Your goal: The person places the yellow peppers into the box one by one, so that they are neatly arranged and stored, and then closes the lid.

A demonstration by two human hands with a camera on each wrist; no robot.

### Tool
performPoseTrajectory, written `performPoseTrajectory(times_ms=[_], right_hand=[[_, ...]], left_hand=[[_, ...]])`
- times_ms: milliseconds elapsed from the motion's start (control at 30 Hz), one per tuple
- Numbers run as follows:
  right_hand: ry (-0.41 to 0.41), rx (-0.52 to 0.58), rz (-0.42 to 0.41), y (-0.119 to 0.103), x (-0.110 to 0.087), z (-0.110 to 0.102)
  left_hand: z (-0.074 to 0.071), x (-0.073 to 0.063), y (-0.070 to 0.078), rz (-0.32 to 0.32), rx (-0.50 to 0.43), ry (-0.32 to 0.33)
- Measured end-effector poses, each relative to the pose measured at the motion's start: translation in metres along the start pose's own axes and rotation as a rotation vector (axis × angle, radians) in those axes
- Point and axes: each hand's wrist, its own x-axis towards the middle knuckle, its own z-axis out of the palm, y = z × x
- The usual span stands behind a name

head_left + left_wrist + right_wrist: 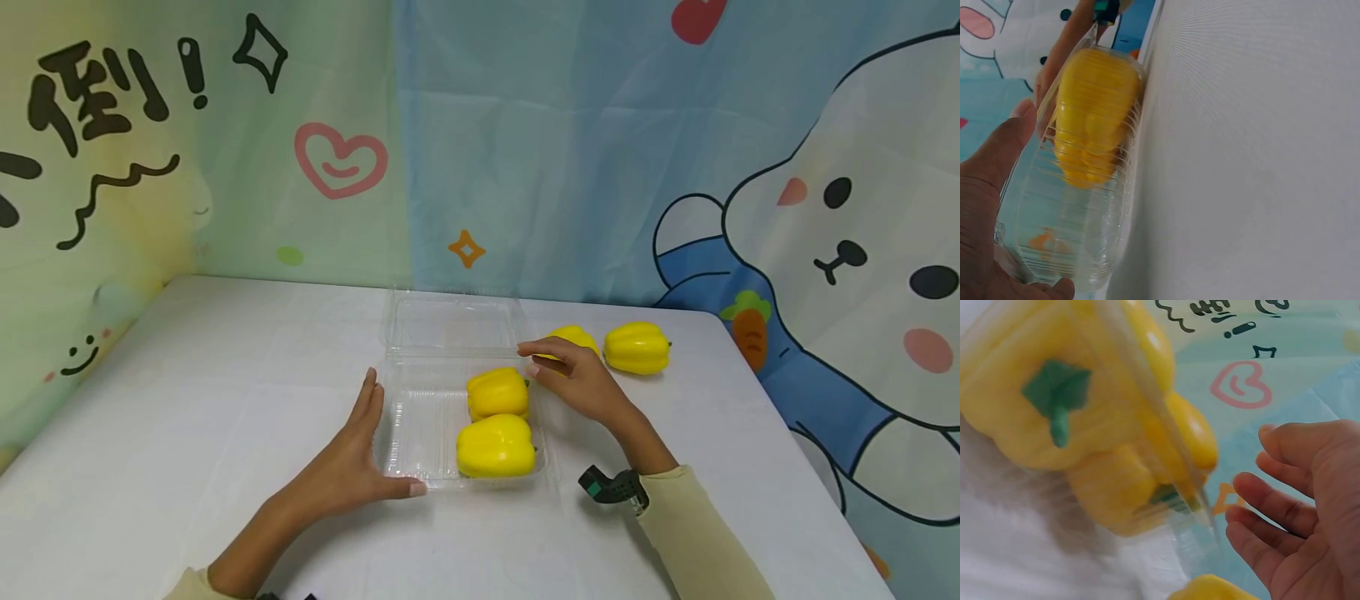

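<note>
A clear plastic clamshell box lies on the table with its lid folded back. Two yellow bell peppers sit in its right half, one farther back and one nearer. My left hand spans the box's left side, fingers and thumb spread, the thumb by the front corner. Just beyond the box's right wall is my right hand, its fingers loosely bent and holding nothing. In the right wrist view that hand is apart from the box, and green pepper stems show through the plastic.
Two more yellow peppers lie on the white table to the right of the lid: one is partly hidden behind my right hand, the other is beside it. A printed cloth hangs along the table's back edge.
</note>
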Motion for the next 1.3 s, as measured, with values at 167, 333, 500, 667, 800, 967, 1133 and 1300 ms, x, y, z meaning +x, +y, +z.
performPoseTrajectory(times_ms=[167,333,500,667,800,967,1133,1300], right_hand=[[0.079,-0.048,-0.003,0.000,-0.001,-0.009],[0.158,-0.093,-0.007,0.001,-0.002,-0.019],[0.227,-0.135,-0.035,-0.005,-0.005,-0.027],[0.269,-0.159,-0.030,-0.015,-0.009,-0.032],[0.281,-0.151,0.009,-0.011,-0.010,-0.036],[0.293,-0.122,0.029,-0.002,-0.010,-0.039],[0.250,-0.120,0.071,0.024,-0.010,-0.045],[0.175,-0.156,0.143,0.047,-0.008,-0.046]], left_hand=[[0.000,0.000,0.000,-0.002,0.004,0.002],[0.000,0.001,0.001,0.002,0.007,0.004],[-0.001,0.001,0.002,0.005,0.005,0.004],[-0.001,0.001,0.002,0.008,0.016,0.007],[-0.001,0.001,0.002,0.001,0.016,0.006],[-0.001,0.001,0.002,-0.002,0.017,0.007],[-0.001,0.000,0.001,-0.003,0.017,0.006],[0.000,0.000,0.001,-0.004,0.013,0.004]])
